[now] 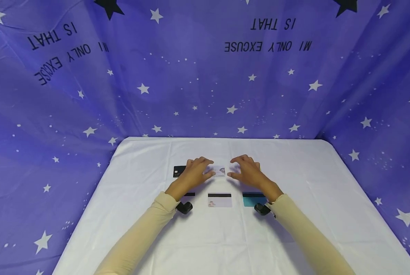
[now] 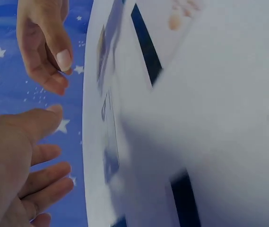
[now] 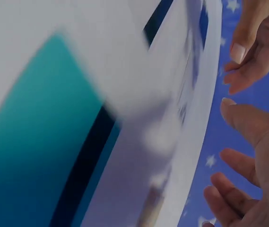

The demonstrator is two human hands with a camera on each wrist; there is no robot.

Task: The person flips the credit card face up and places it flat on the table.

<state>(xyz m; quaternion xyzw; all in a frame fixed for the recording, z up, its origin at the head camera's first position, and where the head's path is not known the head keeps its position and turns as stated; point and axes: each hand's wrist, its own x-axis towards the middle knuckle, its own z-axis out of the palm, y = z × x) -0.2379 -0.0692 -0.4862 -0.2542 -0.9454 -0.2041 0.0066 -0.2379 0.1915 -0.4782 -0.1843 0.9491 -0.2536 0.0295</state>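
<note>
Far pale card [image 1: 219, 171], long axis sideways

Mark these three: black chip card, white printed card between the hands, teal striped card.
Black chip card [image 1: 180, 170]: head view, middle of its uncovered part.
White printed card [image 1: 219, 171]: head view, visible face.
Teal striped card [image 1: 253, 201]: head view, teal part of its face.

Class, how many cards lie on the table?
6. Head view, left to right: far row, black card, pale card, yellowish card mostly hidden by the right hand; near row, striped card partly hidden by the left arm, lilac card, teal card.
</note>
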